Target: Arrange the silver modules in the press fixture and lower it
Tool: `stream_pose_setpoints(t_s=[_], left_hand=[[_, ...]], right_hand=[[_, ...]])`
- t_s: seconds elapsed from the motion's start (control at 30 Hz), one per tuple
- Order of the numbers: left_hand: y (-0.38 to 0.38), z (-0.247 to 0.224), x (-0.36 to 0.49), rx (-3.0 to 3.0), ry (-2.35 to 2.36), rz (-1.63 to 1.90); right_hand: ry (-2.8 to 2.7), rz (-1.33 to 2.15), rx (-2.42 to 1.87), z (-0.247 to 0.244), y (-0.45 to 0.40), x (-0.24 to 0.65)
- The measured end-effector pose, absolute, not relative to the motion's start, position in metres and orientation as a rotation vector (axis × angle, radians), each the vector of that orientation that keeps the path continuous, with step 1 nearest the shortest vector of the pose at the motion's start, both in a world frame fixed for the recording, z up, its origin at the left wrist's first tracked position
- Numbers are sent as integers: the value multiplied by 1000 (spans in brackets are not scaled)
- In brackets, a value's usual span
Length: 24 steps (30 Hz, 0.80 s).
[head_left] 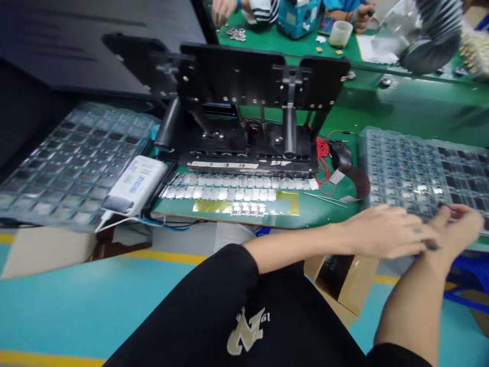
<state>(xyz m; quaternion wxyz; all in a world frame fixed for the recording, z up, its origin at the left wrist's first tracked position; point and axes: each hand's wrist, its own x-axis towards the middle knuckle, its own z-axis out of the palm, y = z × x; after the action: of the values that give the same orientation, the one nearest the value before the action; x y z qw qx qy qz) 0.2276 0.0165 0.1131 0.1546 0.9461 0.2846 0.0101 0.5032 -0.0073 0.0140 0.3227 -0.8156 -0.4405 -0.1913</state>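
Both hands are together at the right, over the near edge of the clear compartment tray [401, 168]. My left hand [389, 232] reaches across to my right wrist, its fingers closed around something small and dark that is too blurred to name. My right hand [456, 229] is palm up with bent fingers, and a small dark item shows near its fingertips; I cannot make out what it is. Rows of small silvery parts [237, 193] lie on the green table edge [305, 220], left of my hands. Tweezers [326, 199] lie between those rows and my left hand.
A black press-like fixture [252, 137] stands in the middle, with a red cable [323, 158] beside it. A white power bank [135, 183] rests on the left tray [72, 163]. Other people's hands [223, 10] are across the table. An open cardboard box [349, 285] is below.
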Motion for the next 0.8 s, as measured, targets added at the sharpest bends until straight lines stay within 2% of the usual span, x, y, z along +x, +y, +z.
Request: stream_pose_setpoints(t_s=[0.07,0.1,0.17,0.23,0.3,0.4,0.57,0.8], left_hand=[[-2,95,171,2645,540,505],[-11,82,139,2530,595,728],[-28,56,76,2446,791,902],[-41,34,17,2309,1239,1066],[-48,19,-32,2242,1474,1105],[-45,8,-80,2280,1634,1024],[-28,-7,-96,2414,1667,893],[-35,-16,-92,2487,1709,1005]], right_hand=[[-1092,-585,-2003,25,-18,470],[-1063,-599,-1878,30,-25,445],[-1134,-479,-1706,36,-38,384],[-1343,-311,-1678,33,-48,317],[-1639,-18,-1593,22,-53,258],[-1867,182,-1462,0,-46,204],[-2063,81,-1517,-16,-29,183],[-2084,13,-1575,-14,-36,179]])
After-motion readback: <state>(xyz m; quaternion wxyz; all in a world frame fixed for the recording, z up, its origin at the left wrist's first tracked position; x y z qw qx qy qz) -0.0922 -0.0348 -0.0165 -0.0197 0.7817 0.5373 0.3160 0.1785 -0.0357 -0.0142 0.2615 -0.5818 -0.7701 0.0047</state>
